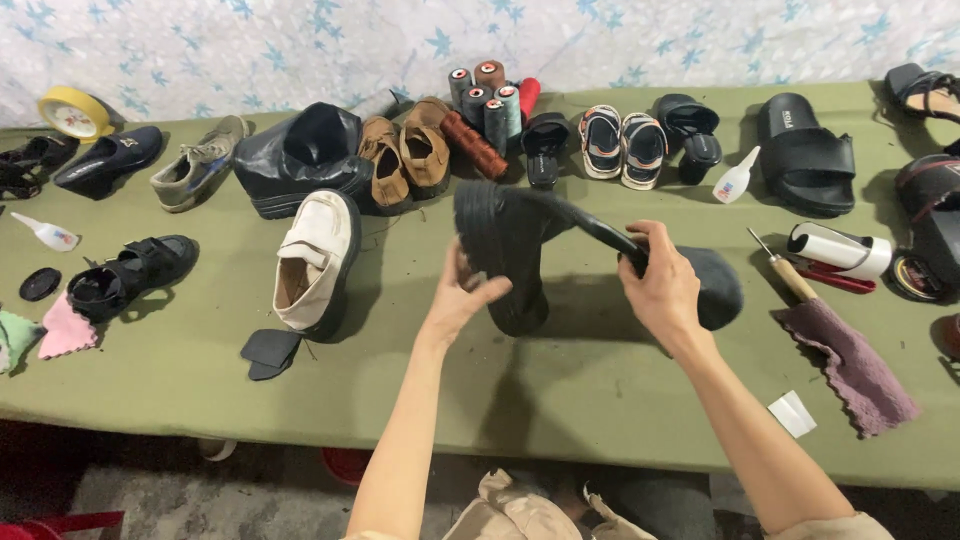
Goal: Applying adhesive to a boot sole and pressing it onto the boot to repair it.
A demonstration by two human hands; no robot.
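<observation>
Black shoe held above tabletop, frame centre | left hand grip clamped on heel, right hand grip clamped on peeled sole | judgement: brace heel firmly, pull evenly | cream shoe left.

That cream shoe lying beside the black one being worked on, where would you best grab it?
Probably from above, across the middle of the cream shoe. It lies lengthwise on the green table with its opening facing up and nearest the camera, so fingers could also hook inside that rim. The black boot crowds its far end.
</observation>
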